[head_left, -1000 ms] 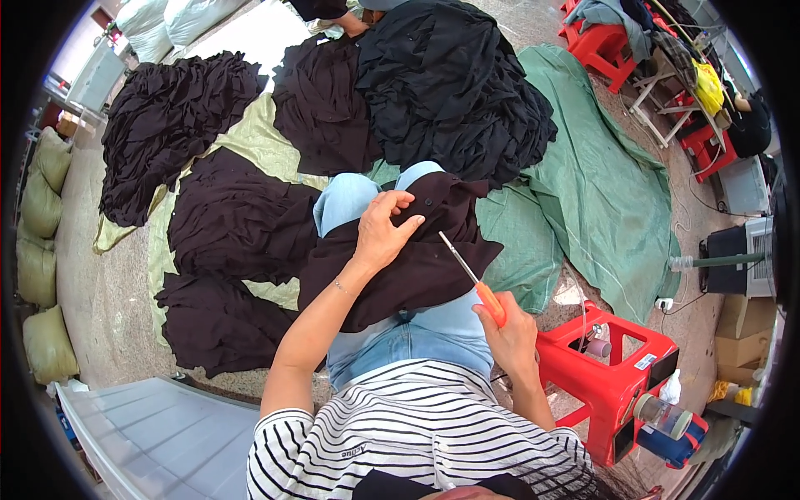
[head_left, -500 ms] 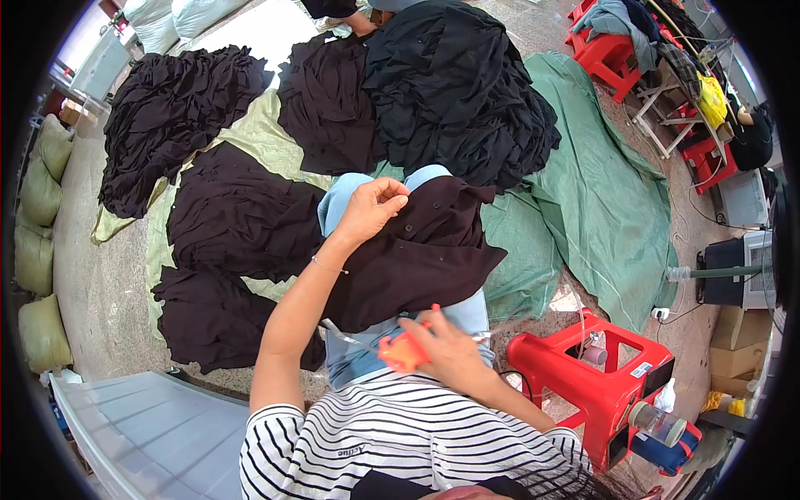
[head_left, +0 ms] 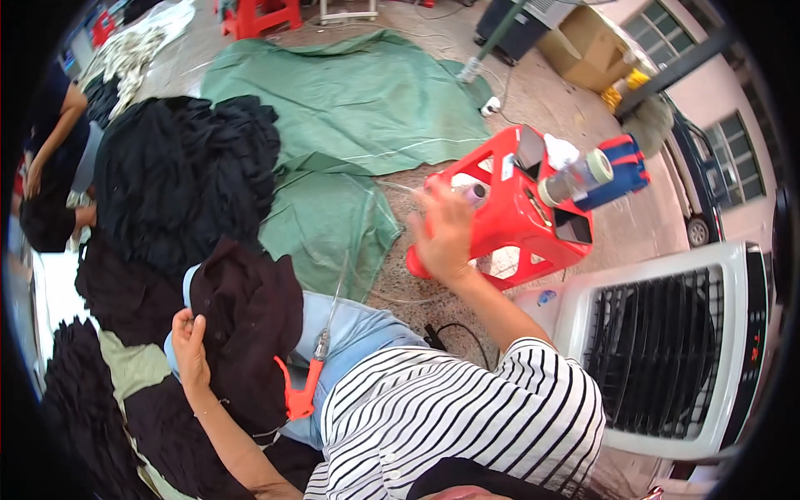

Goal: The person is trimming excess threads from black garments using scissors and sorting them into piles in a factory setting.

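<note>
A dark brown garment (head_left: 250,308) with small buttons lies across my lap, over light blue trousers (head_left: 367,325). At its left edge is my left hand (head_left: 192,346), with thumb and finger bent close together; what they pinch, if anything, is not visible. An orange tool (head_left: 304,396) with a trigger and a long thin metal end rests on my lap beside the garment, held by neither hand. Smeared by motion, my right hand (head_left: 444,229) is raised by the near edge of a red plastic stool (head_left: 500,208), its fingers apart and nothing visible in them.
On the stool are a phone (head_left: 529,150), a clear bottle (head_left: 575,179) and a blue bag (head_left: 615,171). An air cooler (head_left: 658,350) stands at right. Dark garment heaps (head_left: 183,175) and a green sheet (head_left: 358,100) cover the floor. Another person's arm (head_left: 62,125) shows at left.
My right hand has let go of the orange tool and moved out toward the stool. The tool now lies on my lap. The view has swung to the right.
</note>
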A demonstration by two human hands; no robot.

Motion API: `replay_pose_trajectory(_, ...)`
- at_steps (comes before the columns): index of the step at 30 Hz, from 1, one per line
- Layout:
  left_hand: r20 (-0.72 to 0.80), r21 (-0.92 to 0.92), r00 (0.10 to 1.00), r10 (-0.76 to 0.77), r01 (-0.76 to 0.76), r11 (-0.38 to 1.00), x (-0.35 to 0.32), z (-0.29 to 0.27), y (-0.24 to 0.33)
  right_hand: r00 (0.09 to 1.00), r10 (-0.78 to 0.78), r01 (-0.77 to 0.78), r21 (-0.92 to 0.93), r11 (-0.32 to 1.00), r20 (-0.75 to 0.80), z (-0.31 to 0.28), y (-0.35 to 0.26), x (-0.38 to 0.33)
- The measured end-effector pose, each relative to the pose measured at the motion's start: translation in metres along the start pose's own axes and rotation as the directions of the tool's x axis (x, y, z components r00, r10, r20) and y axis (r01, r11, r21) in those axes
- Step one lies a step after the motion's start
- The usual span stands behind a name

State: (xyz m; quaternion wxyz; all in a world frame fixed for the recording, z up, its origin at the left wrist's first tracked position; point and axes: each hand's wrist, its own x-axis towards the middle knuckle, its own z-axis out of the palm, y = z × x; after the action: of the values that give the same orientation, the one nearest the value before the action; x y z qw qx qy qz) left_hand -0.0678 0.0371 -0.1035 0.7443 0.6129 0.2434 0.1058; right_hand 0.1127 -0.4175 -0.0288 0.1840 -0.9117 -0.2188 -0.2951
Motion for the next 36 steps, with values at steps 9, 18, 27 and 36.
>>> replay_pose_trajectory(9,0.175,0.115,0.984,-0.040,0.020,0.993,0.002,0.025,0.025,0.881,0.398,-0.460,-0.666,0.587,-0.257,-0.043,0.169,-0.073)
replay_pose_trajectory(18,0.073,-0.003,0.991,-0.108,0.108,0.994,0.003,0.049,0.016,0.969,0.216,-0.242,-0.625,0.742,-0.118,-0.077,0.177,-0.072)
replay_pose_trajectory(27,0.001,-0.193,0.999,-0.053,0.052,0.980,0.000,0.052,0.006,0.899,0.433,-0.436,-0.041,0.899,-0.069,-0.040,0.135,-0.012)
replay_pose_trajectory(36,0.061,-0.292,0.996,-0.067,0.082,0.953,-0.002,0.053,0.006,0.897,-0.317,0.091,0.572,0.815,0.308,0.083,-0.176,0.016)
